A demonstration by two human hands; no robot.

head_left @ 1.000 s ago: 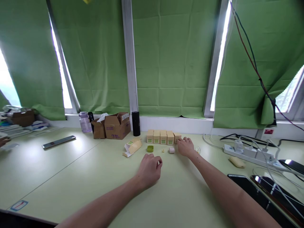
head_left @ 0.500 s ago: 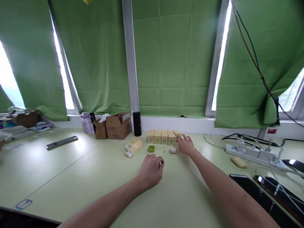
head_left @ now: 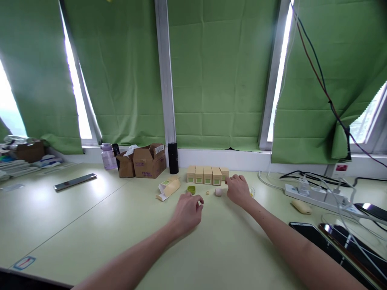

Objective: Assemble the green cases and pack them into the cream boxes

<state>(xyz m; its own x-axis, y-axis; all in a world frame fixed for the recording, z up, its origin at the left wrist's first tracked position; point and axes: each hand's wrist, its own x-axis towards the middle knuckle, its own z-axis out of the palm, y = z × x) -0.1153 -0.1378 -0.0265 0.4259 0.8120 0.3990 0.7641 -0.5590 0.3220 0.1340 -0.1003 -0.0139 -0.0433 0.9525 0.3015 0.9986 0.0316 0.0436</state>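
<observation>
Small tan boxes (head_left: 208,175) stand in a row near the wall, each of the front ones with a green square on its face. At the row's right end, a box (head_left: 224,173) sits slightly back, just beside the fingers of my right hand (head_left: 238,191). Those fingers are bent and a little apart, with no held thing visible. My left hand (head_left: 188,211) hovers or rests over the table, loosely curled, a gap between thumb and index finger. Just beyond it lies a small green tray (head_left: 191,189). A pale pinkish cylinder (head_left: 218,192) and a tiny yellowish piece (head_left: 207,193) lie between the hands.
An opened tan carton (head_left: 168,188) lies left of the row. Behind are cardboard boxes (head_left: 149,162), a black cylinder (head_left: 173,158) and a purple bottle (head_left: 108,156). At right are a power strip (head_left: 320,195), cables, a yellowish oval object (head_left: 301,207) and dark phones (head_left: 317,241).
My right hand has drawn back slightly from the end box, its fingers more bent. My left hand has moved a little left and forward, close to the green tray. The view has shifted slightly.
</observation>
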